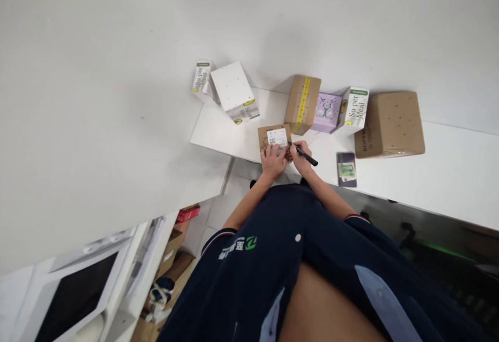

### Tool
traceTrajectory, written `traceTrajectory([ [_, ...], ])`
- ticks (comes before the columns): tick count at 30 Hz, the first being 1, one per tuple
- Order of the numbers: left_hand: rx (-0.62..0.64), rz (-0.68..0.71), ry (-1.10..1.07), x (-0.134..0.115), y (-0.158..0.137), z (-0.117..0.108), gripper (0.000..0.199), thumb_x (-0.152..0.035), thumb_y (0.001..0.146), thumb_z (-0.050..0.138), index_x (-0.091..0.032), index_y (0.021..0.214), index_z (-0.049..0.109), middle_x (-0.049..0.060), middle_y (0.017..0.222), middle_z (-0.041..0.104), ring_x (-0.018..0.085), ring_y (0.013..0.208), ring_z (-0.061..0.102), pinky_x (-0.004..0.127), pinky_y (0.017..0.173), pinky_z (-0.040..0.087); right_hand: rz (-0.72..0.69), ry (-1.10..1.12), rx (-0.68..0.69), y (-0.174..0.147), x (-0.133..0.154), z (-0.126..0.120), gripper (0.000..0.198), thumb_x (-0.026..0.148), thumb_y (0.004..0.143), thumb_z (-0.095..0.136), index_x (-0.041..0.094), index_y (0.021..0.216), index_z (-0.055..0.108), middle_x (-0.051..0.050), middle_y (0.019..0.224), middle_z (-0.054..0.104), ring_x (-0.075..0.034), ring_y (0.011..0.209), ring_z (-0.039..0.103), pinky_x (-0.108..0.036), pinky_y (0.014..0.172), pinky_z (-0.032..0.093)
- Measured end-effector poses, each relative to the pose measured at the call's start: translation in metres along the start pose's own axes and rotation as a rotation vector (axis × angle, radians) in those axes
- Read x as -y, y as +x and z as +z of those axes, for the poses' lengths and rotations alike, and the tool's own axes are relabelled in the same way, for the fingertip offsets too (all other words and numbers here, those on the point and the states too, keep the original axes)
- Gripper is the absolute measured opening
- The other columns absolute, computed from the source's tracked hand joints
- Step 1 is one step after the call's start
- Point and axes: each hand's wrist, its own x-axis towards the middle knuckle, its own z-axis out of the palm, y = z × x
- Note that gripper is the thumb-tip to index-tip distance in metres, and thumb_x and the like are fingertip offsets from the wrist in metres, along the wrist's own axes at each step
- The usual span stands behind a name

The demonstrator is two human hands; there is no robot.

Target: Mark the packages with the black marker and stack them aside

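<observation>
A small brown cardboard box (263,133) lies at the front edge of the white table, with a white printed label (277,136) on its top. My left hand (274,160) rests on the box with fingers stretched out over the label's lower edge. In my right hand (301,156) is a black marker (310,158), its tip at the label's right side. Whether the tip touches the label is too small to tell. Behind the right hand stands a taller brown box (300,104) with yellow tape.
White "Super Meal" cartons (355,108) stand at the back, one beside a purple box (326,112). Farther right is a large brown box (395,123). A dark flat item with a green banknote (346,169) lies near the front edge. A white box (234,90) stands back left.
</observation>
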Motion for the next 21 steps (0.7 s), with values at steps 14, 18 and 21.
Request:
traceTrajectory([
  [14,0.000,0.002,0.012,0.001,0.000,0.000,0.048,-0.030,0.091,0.051,-0.034,0.138,0.062,0.008,0.141,0.060,0.034,0.134,0.046,0.052,0.113,0.030,0.062,0.336,-0.068,-0.007,0.004,-0.002,0.024,0.044,0.084,0.055,0.025,0.096,0.049,0.005,0.071,0.061,-0.013,0.056,0.061,-0.026,0.057,0.054],
  [18,0.011,-0.003,0.011,0.001,0.001,-0.001,0.050,-0.028,0.089,0.053,-0.034,0.137,0.063,0.009,0.140,0.060,0.034,0.133,0.047,0.051,0.111,0.032,0.122,0.280,-0.133,0.005,-0.008,-0.019,0.022,0.041,0.084,0.054,0.023,0.095,0.053,0.004,0.074,0.062,-0.011,0.055,0.059,-0.021,0.051,0.050],
  [21,0.005,-0.004,0.008,0.001,0.002,0.000,0.050,-0.027,0.088,0.054,-0.034,0.137,0.063,0.009,0.140,0.060,0.034,0.131,0.048,0.052,0.110,0.033,0.328,0.021,-0.039,0.018,-0.026,-0.036,0.023,0.039,0.085,0.055,0.020,0.073,0.055,0.003,0.056,0.056,-0.011,0.047,0.053,-0.021,0.047,0.044],
])
